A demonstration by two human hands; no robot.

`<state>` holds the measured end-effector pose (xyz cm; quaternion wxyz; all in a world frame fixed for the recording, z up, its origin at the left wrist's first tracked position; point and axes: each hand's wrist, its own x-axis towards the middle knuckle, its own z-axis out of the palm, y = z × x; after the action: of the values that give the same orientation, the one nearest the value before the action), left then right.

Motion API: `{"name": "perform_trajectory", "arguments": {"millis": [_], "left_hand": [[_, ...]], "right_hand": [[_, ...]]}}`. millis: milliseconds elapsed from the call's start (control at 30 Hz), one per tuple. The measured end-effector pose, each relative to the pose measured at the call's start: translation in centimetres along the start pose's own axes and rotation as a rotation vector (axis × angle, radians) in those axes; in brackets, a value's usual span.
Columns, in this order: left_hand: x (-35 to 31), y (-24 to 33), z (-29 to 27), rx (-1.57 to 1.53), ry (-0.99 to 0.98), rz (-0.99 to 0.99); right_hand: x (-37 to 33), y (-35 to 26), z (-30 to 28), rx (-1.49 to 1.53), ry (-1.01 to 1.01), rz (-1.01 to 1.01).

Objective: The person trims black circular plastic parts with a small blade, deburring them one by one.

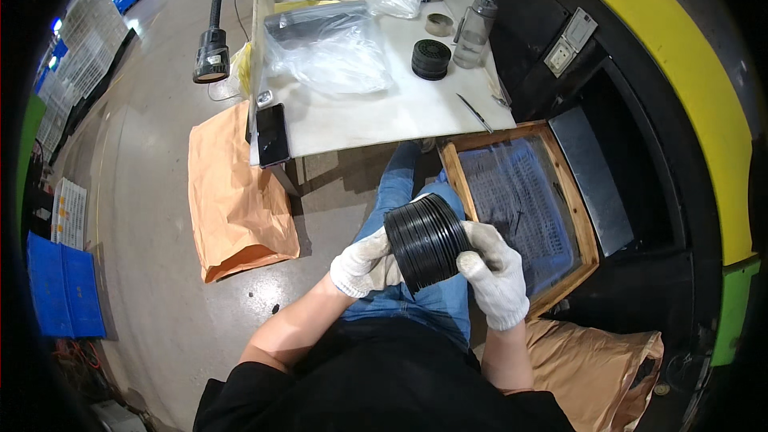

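Right, both gloved hands are on a stack of black discs point(426, 240), held on its side over the lap, just above the jeans. The left hand point(366, 264) cups the near end of the stack, its fingers curled up against the flat face, pressing inward. The right hand point(494, 274) closes over the far end, fingers wrapped round the rim and thumb lying across the edge of the discs. So the stack sits squeezed between the two palms, nothing underneath but the knees. To my eye, the thing to get right is even pressure from both ends: these discs look thin and loose, and if either palm eases off, the middle ones could fan out and slide down between the legs. Keeping the stack level and the rims lined up would help too. Just beyond the right hand sits a wooden-framed bin point(576, 220) with a blue basket point(516, 200) inside, close by. Ahead of both hands, well apart, is the white table point(384, 112) with another small black stack point(431, 59), a clear bag point(328, 48) and a bottle point(475, 30).
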<state>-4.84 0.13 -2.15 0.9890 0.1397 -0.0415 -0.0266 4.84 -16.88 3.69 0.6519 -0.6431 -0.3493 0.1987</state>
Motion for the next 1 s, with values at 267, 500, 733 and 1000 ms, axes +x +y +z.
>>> {"name": "perform_trajectory", "arguments": {"millis": [267,500,733,1000], "left_hand": [[-0.2,0.2,-0.3,0.024,0.039,-0.033],[-0.4,0.2,-0.2,-0.009,0.071,-0.013],[-0.9,0.3,-0.6,0.002,0.096,0.007],[-1.1,0.2,-1.2,0.007,0.14,0.009]], "right_hand": [[0.3,-0.3,-0.2,-0.028,-0.043,-0.04],[0.7,0.4,0.5,-0.278,0.072,-0.352],[1.5,0.0,1.2,-0.308,-0.012,-0.453],[1.1,0.2,1.1,-0.316,0.026,-0.451]]}}
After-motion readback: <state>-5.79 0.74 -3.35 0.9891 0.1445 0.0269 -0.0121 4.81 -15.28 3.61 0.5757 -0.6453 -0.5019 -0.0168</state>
